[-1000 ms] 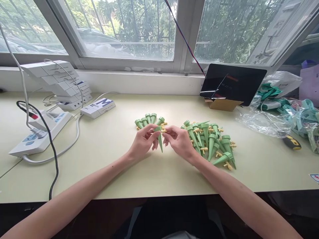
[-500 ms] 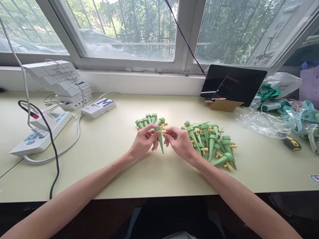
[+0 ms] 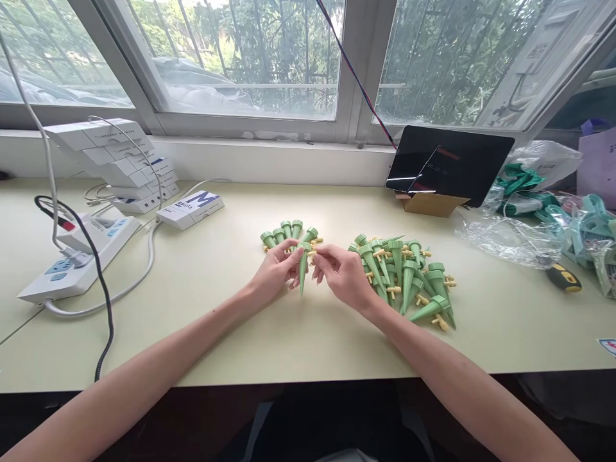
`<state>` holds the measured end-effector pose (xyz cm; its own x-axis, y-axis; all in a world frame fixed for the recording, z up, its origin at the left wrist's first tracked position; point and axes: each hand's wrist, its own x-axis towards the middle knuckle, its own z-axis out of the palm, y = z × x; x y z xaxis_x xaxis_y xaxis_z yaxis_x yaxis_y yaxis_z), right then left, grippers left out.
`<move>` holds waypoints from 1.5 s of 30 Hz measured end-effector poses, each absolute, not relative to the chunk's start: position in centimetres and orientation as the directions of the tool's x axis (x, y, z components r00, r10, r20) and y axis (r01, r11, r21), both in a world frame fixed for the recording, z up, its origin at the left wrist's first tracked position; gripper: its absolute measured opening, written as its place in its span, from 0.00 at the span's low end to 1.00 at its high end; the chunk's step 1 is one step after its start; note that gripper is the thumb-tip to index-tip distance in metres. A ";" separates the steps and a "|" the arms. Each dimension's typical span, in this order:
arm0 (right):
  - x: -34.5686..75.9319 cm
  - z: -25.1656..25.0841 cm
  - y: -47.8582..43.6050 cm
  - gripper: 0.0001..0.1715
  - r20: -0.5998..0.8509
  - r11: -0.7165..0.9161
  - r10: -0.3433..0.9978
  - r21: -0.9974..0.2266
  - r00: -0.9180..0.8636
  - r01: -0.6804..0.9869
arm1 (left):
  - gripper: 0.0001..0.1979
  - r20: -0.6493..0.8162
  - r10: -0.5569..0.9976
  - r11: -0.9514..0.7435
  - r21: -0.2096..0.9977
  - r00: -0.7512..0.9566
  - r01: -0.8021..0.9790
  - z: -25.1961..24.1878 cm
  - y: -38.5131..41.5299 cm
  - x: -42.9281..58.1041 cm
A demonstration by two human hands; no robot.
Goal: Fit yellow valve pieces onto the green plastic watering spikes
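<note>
My left hand (image 3: 273, 274) is closed on a green plant watering spike (image 3: 303, 271), its ridged cap up and its pointed tip down above the table. My right hand (image 3: 344, 274) pinches the small yellow valve (image 3: 310, 255) at the side of that spike, just below the cap. Whether the valve sits fully in the spike cannot be made out. Behind my left hand lies a small group of green spikes (image 3: 287, 228), partly covered by my fingers. A larger heap of green spikes with yellow valves (image 3: 408, 273) lies to the right of my right hand.
A power strip (image 3: 81, 269) with cables lies at the left, beside stacked white boxes (image 3: 120, 160) and one separate box (image 3: 191, 209). A dark tablet (image 3: 447, 163) leans on a cardboard stand at the back right. Plastic wrap (image 3: 510, 240) and a yellow-black tool (image 3: 564, 278) lie at the right.
The held spike has shifted slightly left and now hangs more upright. My right hand has moved a little left with it, its fingertips on the yellow valve.
</note>
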<state>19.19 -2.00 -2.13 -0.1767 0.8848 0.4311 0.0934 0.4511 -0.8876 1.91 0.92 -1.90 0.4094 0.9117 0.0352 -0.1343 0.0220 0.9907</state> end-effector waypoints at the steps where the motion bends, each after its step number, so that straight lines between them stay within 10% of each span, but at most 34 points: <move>1: 19.2 -2.1 -2.0 0.12 0.439 0.459 0.881 -0.884 -0.177 0.094 | 0.18 0.011 0.913 0.050 0.989 0.408 -0.139 -1.9 0.9 1.9; 25: 19.2 -2.1 -2.1 0.13 0.484 0.528 0.847 -0.814 -0.220 0.241 | 0.19 0.006 0.916 -0.078 0.984 0.400 0.163 -1.3 0.8 1.4; 45: 20.8 -1.8 -1.2 0.12 0.574 0.468 0.818 -0.622 -0.040 0.628 | 0.16 0.204 0.892 -0.430 0.661 0.404 0.615 -2.0 1.5 1.0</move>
